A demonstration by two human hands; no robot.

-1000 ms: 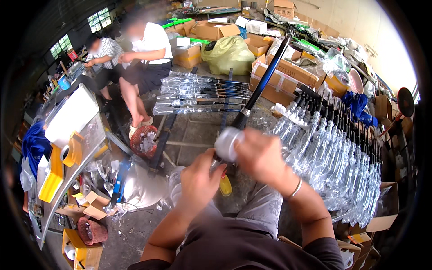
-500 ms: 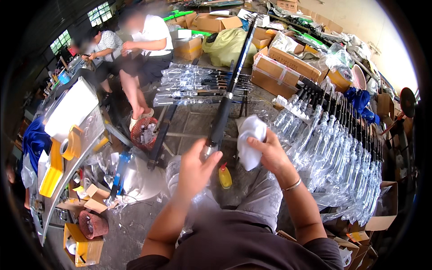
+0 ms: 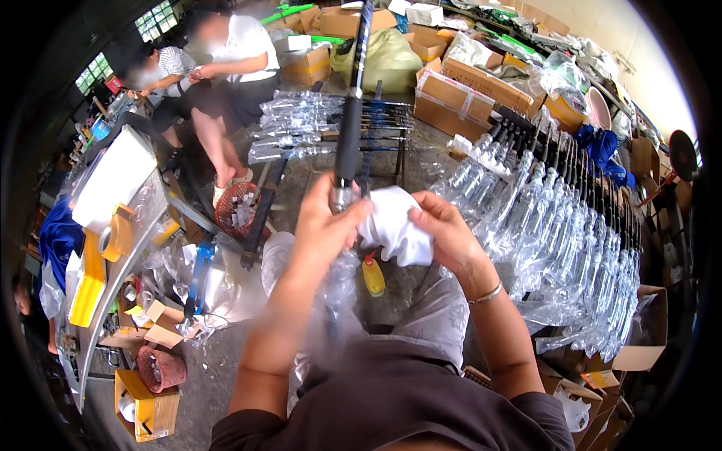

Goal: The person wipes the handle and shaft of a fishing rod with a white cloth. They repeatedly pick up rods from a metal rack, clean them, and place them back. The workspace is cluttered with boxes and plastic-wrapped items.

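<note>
A fishing rod (image 3: 348, 143) with a black foam grip stands nearly upright before me. My left hand (image 3: 323, 222) is closed round it at the metal reel seat, just below the foam. Clear plastic wrap (image 3: 341, 282) covers its lower part, which is blurred toward my lap. In my right hand (image 3: 453, 239) a bunched white cloth (image 3: 398, 231) is pinched between thumb and fingers. The cloth's left edge meets my left thumb beside the rod. Between my knees, on the floor, is a yellow bottle (image 3: 373, 276) with a red top.
Many plastic-wrapped rods (image 3: 556, 248) lean in a row at the right; others lie on a rack (image 3: 301, 124) ahead. A red basket (image 3: 239, 210) stands left of the rack. Cardboard boxes (image 3: 455, 101) fill the back. Two people sit at the far left by a bench.
The rod has swung more upright and slightly left. My right hand has brought the white cloth left, up against my left hand and the rod. My view has shifted slightly.
</note>
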